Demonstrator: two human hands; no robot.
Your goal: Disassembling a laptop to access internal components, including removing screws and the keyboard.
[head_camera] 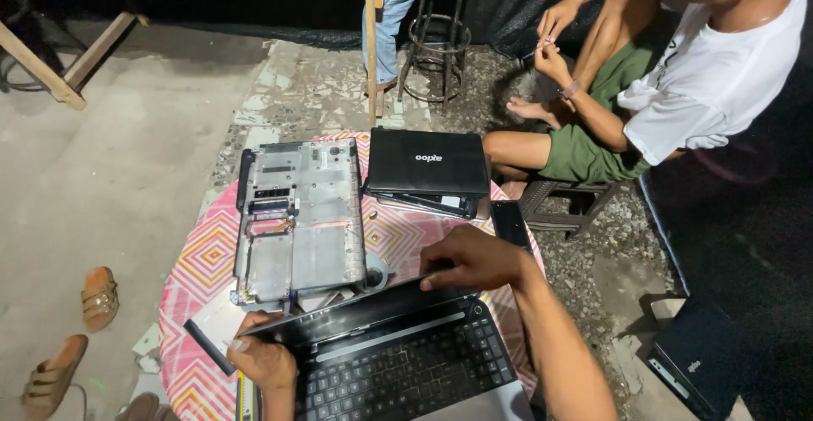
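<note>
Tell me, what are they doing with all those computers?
A person leans over a round table with a pink patterned cloth. Their left hand grips the left corner of an open black laptop, and their right hand holds the top edge of its screen part. Behind it lies a bare grey laptop shell with the insides showing, and beside that a small closed black laptop. Another person in a white shirt sits nearby, working on something tiny between their fingers.

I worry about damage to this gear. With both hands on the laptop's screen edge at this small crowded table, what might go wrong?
The laptop overhangs the round table toward the person; it may slip off. The left hand and right hand grip the thin lid's edge, so twisting might crack it. The bare chassis close beside it could get knocked.
</note>
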